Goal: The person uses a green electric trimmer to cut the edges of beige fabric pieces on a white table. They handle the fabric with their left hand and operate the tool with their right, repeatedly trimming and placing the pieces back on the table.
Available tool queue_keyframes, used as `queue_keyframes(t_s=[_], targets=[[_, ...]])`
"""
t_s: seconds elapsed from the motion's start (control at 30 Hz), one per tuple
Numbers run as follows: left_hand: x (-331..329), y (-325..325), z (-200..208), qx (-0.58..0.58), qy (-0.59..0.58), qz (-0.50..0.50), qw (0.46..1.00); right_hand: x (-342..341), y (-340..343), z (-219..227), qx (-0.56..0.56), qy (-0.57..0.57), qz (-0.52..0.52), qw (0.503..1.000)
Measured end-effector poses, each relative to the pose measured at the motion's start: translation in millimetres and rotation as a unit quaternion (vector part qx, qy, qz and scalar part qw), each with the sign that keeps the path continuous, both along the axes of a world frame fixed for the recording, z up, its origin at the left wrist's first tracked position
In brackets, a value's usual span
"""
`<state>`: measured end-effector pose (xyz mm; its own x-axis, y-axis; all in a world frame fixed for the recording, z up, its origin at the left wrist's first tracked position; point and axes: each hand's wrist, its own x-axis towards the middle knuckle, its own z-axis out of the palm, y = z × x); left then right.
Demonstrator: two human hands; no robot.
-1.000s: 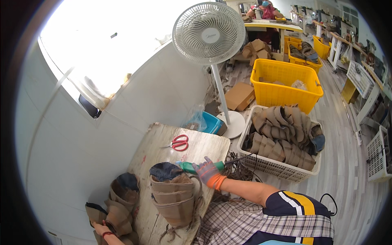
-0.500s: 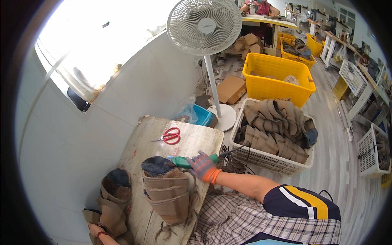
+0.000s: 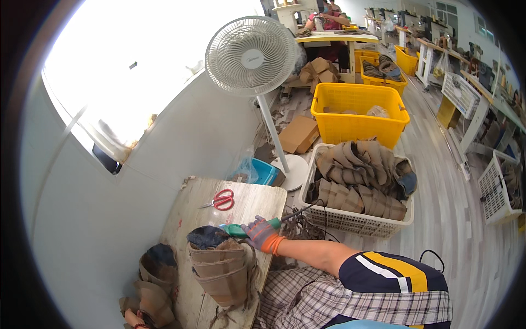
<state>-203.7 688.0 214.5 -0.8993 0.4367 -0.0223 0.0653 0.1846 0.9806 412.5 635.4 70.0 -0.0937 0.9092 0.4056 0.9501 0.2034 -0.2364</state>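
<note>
Boot uppers [image 3: 222, 279] look stacked, others [image 3: 155, 301] left at their eight o'clock by the left hand [image 3: 132, 318], grip unclear; right hand [image 3: 262, 234] clasps green corded tool [image 3: 235, 230].

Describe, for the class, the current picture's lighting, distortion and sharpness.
Head view: the window is blown white; head view: its left edge bows and the corners go black; head view: the gloved right hand and green tool look fairly crisp, the left hand, by the dark rim, is harder to read.

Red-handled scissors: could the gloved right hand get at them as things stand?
Probably yes: the right hand is on the green tool, with bare tabletop toward the scissors.
</note>
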Motion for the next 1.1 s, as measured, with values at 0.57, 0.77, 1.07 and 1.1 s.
queue_keyframes(t_s=[0.57, 0.77, 1.07, 1.1], targets=[[256, -159, -23, 0.069, 0.568, -0.147, 0.807, 2, -3, 1, 0.055, 0.026, -0.003, 0.998], [289, -195, -124, -0.189, 0.628, -0.271, 0.705, 4, -4, 1, 0.024, 0.031, 0.000, 0.999], [278, -189, -203, -0.184, 0.606, -0.255, 0.731, -1, 2, 1, -0.026, 0.016, 0.000, 1.000], [277, -188, -205, -0.174, 0.611, -0.246, 0.732, 0, 2, 2, -0.024, 0.015, 0.001, 1.000]])
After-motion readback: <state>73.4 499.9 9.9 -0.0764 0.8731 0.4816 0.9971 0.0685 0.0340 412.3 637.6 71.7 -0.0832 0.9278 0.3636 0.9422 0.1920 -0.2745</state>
